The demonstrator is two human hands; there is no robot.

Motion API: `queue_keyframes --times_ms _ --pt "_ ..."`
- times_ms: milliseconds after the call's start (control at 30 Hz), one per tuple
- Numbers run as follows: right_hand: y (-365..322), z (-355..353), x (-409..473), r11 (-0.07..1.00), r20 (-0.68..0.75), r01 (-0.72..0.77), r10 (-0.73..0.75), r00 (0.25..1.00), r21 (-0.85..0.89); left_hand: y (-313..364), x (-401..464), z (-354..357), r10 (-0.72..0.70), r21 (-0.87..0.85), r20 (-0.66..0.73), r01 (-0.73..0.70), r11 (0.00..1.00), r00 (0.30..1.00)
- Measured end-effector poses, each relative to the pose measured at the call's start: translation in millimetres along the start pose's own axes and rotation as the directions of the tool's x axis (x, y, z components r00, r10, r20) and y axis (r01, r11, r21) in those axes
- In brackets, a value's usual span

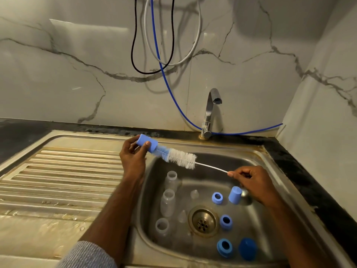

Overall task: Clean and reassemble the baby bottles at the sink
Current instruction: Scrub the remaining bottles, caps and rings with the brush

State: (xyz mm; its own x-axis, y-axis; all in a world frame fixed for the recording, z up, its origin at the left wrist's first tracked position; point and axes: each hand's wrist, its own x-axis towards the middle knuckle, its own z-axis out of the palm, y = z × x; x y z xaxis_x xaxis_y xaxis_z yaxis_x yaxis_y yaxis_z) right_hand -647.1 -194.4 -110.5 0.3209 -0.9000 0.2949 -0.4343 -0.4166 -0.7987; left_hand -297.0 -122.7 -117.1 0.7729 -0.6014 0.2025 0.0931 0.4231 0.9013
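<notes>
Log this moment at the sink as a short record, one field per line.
left hand: grips blue cap over the brush head
right hand: pinches wire end of bottle brush
sink basin: three clear bottles, two clear teats, three blue rings, two blue caps
tap: no water seen running
draining board: left of basin

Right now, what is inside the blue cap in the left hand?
The brush head goes into the blue cap held by the left hand; blue and white bristles show outside. The tip inside is hidden.
</notes>
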Motion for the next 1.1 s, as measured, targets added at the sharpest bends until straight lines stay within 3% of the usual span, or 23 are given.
queue_keyframes --times_ms 100,233,367,500,633,767,1000,1100 --pt "3.5 -4.0 -0.4 1.000 0.001 -0.017 0.017 1.000 0.006 1.0 5.5 -8.9 -0.019 -0.036 -0.049 0.018 0.999 0.999" --pt "-2.4 5.4 -0.7 1.000 0.054 -0.002 0.002 0.999 0.000 -3.0 -5.0 4.6 -0.031 -0.004 0.055 0.032 0.999 0.998" --pt "7.4 -7.1 0.2 1.000 0.029 -0.027 0.027 0.999 -0.007 1.8 3.4 -4.9 -0.020 0.008 -0.040 0.021 1.000 0.999" --pt "-3.0 4.5 -0.9 1.000 0.073 -0.003 0.004 0.997 -0.023 -2.9 -3.9 4.6 -0.027 0.041 0.041 0.025 0.999 0.999" --pt "4.9 -4.0 0.6 1.000 0.013 -0.026 0.026 1.000 -0.016 1.3 2.9 -3.1 -0.036 0.003 -0.050 0.036 0.999 0.998" --pt "0.9 8.5 -0.5 0.999 -0.009 0.002 -0.002 1.000 -0.049 -3.3 -7.0 5.6 -0.124 -0.082 0.072 0.130 0.988 0.990" --pt "4.9 8.4 1.2 0.985 -0.127 -0.053 0.032 0.991 -0.164 4.1 -5.1 5.5 -0.289 -0.305 0.012 0.279 0.910 0.957" --pt "-1.3 13.2 -0.9 0.963 -0.228 -0.060 -0.001 0.974 -0.262 0.5 -9.5 8.2 -0.254 -0.222 0.038 0.256 0.941 0.967"
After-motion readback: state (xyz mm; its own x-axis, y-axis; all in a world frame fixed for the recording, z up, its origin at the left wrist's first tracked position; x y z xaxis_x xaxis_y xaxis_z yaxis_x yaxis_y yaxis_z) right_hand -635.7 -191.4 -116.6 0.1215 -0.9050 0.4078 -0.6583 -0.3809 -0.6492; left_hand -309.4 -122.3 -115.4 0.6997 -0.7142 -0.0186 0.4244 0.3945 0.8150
